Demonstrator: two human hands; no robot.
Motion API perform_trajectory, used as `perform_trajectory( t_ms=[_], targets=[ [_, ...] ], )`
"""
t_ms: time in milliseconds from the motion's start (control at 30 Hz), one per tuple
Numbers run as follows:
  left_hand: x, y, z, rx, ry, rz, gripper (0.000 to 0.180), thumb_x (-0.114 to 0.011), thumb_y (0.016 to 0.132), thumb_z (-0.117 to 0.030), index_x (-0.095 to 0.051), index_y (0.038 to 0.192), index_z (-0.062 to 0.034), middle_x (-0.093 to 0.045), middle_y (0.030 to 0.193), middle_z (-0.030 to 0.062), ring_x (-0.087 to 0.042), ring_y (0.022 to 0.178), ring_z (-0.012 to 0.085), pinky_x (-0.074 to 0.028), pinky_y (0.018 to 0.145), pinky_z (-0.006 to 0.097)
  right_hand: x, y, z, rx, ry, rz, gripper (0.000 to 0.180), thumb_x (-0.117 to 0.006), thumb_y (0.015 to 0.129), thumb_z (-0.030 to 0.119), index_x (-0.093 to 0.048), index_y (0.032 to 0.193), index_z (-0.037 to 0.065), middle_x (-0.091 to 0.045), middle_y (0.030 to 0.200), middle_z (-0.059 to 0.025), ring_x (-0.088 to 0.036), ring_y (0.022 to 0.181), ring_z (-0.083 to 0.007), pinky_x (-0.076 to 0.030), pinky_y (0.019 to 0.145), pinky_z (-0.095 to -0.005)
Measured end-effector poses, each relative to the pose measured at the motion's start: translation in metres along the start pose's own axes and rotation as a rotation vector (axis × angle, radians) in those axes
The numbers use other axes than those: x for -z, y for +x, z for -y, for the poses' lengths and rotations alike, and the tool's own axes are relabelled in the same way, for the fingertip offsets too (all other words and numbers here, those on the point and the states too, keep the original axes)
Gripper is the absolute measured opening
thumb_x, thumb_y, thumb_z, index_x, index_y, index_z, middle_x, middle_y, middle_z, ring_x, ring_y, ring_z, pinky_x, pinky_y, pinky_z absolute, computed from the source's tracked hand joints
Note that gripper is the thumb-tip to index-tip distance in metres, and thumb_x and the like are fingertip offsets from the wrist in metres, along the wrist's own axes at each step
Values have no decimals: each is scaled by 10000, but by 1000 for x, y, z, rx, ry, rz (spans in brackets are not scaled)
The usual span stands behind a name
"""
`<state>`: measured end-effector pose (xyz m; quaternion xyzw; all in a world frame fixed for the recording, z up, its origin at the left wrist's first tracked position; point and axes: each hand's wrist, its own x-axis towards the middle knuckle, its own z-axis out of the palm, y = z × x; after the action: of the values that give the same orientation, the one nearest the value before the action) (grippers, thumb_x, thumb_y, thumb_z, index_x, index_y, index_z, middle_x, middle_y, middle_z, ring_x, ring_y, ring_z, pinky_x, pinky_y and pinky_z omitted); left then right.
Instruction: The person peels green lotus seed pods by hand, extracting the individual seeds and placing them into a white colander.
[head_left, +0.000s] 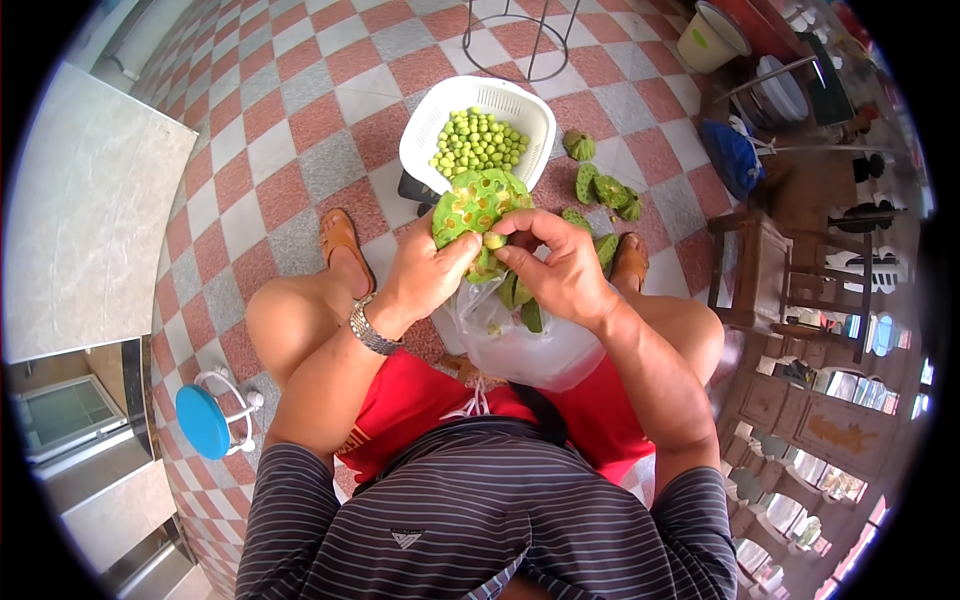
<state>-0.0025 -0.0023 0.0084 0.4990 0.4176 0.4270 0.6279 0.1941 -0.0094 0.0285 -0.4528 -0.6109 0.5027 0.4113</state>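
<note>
Centrally held seed pod (pixel 466 208): a green, pitted lotus head, raised between the knees, its open holes showing yellowish inside.
Left hand (pixel 428 268): closed around the pod's near left edge, the thumb pressed on its face, the other fingers mostly hidden behind.
Right hand (pixel 562 270): thumb and forefinger pinched a small yellow-green seed (pixel 494 240) at the pod's face, near the left thumb; whether the seed was already loose, I could not tell.
White basket (pixel 542 128): stood just beyond the pod, slotted along its walls, with many round green seeds (pixel 482 138) heaped inside.
Floor pods (pixel 610 190): several green heads and pieces lay to the right of the basket, near the right foot.
Plastic bag (pixel 520 350): translucent, slung between the thighs below the hands, with green pieces (pixel 530 314) at its top; in or above it was unclear.
Watch (pixel 372 325): a metal band circled the left wrist.
Blue stool (pixel 201 420): stood to the left, well apart from the pod.
Wooden chair (pixel 765 270): stood to the right, on the checkered floor.
</note>
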Motion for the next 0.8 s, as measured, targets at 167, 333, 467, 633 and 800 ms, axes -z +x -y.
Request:
perform_trajectory(
  t_ms=[167, 333, 467, 633, 800],
  targets=[
    [-4, 1, 4, -14, -8, -86, 319, -591, 941, -15, -585, 1259, 8, -679, 1098, 61, -626, 928, 96, -524, 794, 271, -3, 1, -1, 208, -200, -65, 235, -742, 844, 0, -684, 1071, 17, -701, 990, -121, -688, 819, -153, -555, 719, -287],
    [-9, 3, 3, 11, -102, -208, 294, -591, 947, -10, -597, 1240, 7, -682, 1093, 52, -623, 918, 87, -521, 787, 258, -13, -4, 8, 243, -374, -244, 229, -784, 813, 46, -691, 1021, 31, -674, 965, -130, -682, 760, -203, -557, 665, -318],
    [-6, 1, 10, -1, -130, -203, 295, -600, 956, -29, -593, 1248, 12, -684, 1102, 55, -629, 924, 95, -520, 796, 263, -11, -1, 2, 163, -455, -231, 202, -810, 793, 97, -700, 951, 34, -659, 920, -125, -663, 723, -253, -548, 642, -349],
    [-12, -1, 1, 12, -149, -125, 314, -645, 960, -74, -595, 1259, 5, -677, 1144, 59, -624, 994, 106, -514, 857, 273, -9, 0, -6, 238, -467, -248, 182, -786, 804, 102, -709, 955, 37, -676, 946, -130, -675, 788, -316, -557, 681, -387],
    [-14, 0, 2, 32, -198, -110, 339, -664, 952, -53, -590, 1279, -1, -671, 1175, 65, -625, 1049, 121, -511, 904, 283, -10, 0, -4, 246, -483, -234, 195, -771, 808, 95, -711, 985, 42, -682, 963, -135, -685, 814, -325, -565, 699, -397]
  ],
)
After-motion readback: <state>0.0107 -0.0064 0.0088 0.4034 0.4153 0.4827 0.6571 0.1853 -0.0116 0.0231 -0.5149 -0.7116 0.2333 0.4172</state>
